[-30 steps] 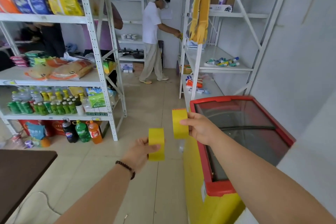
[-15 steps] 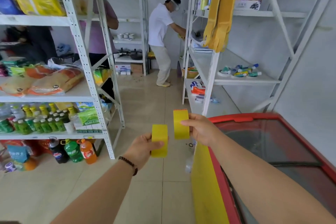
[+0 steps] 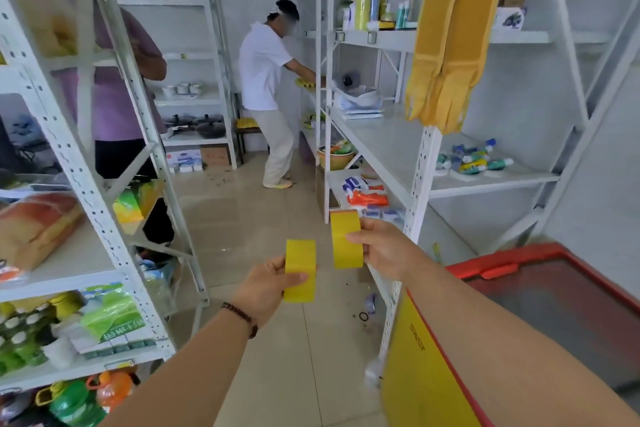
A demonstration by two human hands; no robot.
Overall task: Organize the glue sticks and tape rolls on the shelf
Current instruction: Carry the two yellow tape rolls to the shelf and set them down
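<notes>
View now nearer the right white metal shelf [image 3: 491,180]; red-rimmed chest freezer [image 3: 554,288] slid lower right | two yellow tape rolls, one per hand | left hand [image 3: 266,284] pinches near roll [image 3: 300,270], thumb across face | right hand [image 3: 384,248] fingers [image 3: 356,239] clamp farther roll [image 3: 346,240], rolls apart, over floor, short of shelf | glue sticks [image 3: 471,159] clustered far right on shelf, count unclear
</notes>
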